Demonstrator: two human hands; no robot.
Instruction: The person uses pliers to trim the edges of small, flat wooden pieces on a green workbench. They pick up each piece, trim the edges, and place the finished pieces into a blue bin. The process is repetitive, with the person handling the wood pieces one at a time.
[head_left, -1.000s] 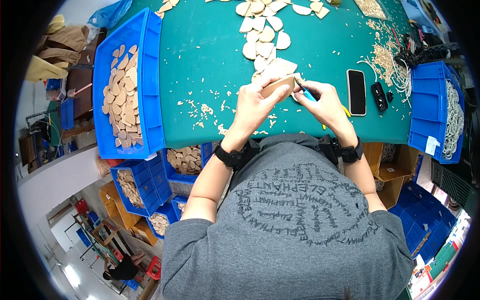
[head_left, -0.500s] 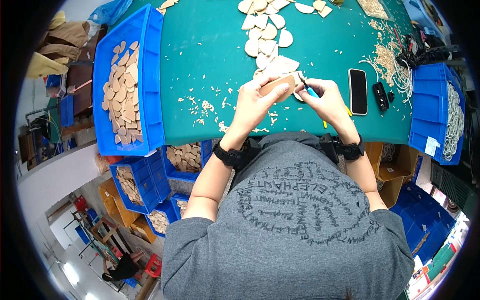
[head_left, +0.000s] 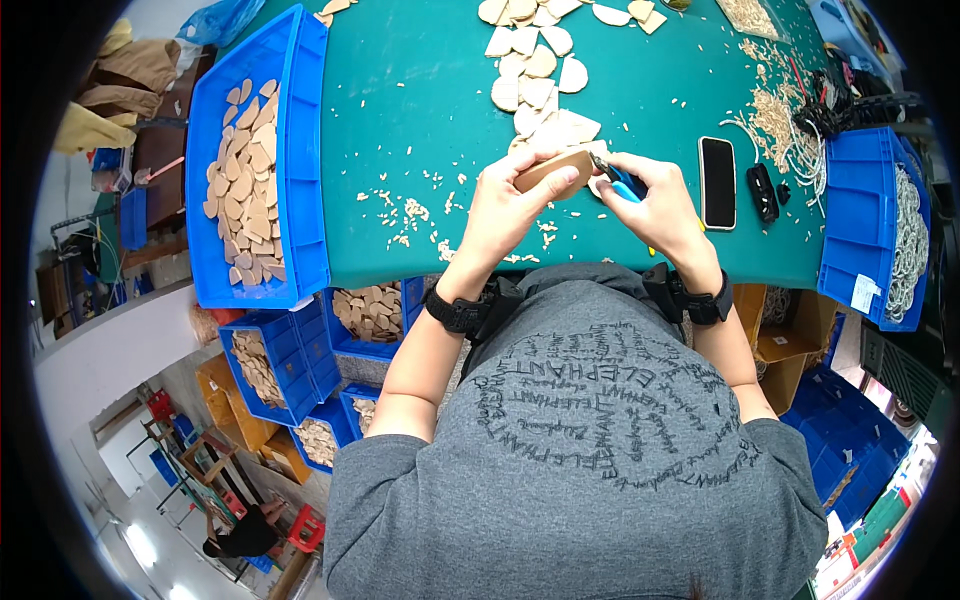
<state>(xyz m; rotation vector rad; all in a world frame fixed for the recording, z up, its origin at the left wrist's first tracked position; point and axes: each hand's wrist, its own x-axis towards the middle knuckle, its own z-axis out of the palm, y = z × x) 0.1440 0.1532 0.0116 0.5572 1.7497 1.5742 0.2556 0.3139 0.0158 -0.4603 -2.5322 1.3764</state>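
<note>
My left hand (head_left: 512, 200) grips a flat wooden piece (head_left: 556, 168) above the green table (head_left: 400, 120). My right hand (head_left: 655, 200) holds a blue-handled cutter (head_left: 618, 180) with its jaws at the right edge of that wooden piece. Both hands are close together, just in front of my chest. More pale wooden pieces (head_left: 535, 60) lie in a loose pile on the table beyond my hands. Small wood offcuts (head_left: 415, 210) are scattered to the left of my left hand.
A long blue bin (head_left: 300, 180) of wooden pieces stands at the left. A black phone (head_left: 716, 182) and a small black device (head_left: 764, 192) lie right of my hands. A blue bin (head_left: 860, 220) sits far right beside wood shavings (head_left: 780, 120). Blue bins (head_left: 290, 370) sit below the table.
Both hands have shifted slightly up and away from my chest with the wooden piece and cutter; the grip on both stays the same.
</note>
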